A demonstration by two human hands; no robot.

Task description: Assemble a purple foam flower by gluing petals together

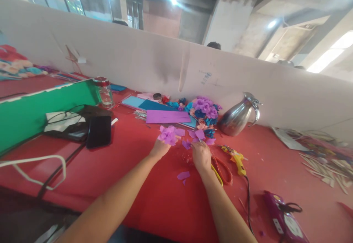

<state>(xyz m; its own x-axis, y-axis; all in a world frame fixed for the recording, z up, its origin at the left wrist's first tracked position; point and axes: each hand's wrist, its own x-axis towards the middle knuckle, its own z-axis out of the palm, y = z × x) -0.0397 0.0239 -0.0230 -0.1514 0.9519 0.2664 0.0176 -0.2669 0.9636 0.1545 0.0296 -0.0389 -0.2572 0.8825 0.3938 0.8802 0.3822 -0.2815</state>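
Observation:
My left hand point(160, 148) is closed round the underside of a purple paper flower point(168, 135), which faces up. To its right, my right hand point(201, 154) is bent over several loose purple petals point(197, 135), its fingers pressed together at a thin light thing too small to name. Red-handled scissors point(224, 171) lie partly behind my right wrist, with a yellow handle beside them. Another loose petal point(183, 175) rests on the red table point(165, 199) between my forearms.
Behind the hands are a purple paper sheet point(168, 116), a flower bunch point(205, 108) and a metal jug point(237, 116). A yellow glue gun point(237, 161) and a purple device point(284, 217) lie right. Left are a phone point(98, 132), a jar point(104, 92) and a green board point(49, 112).

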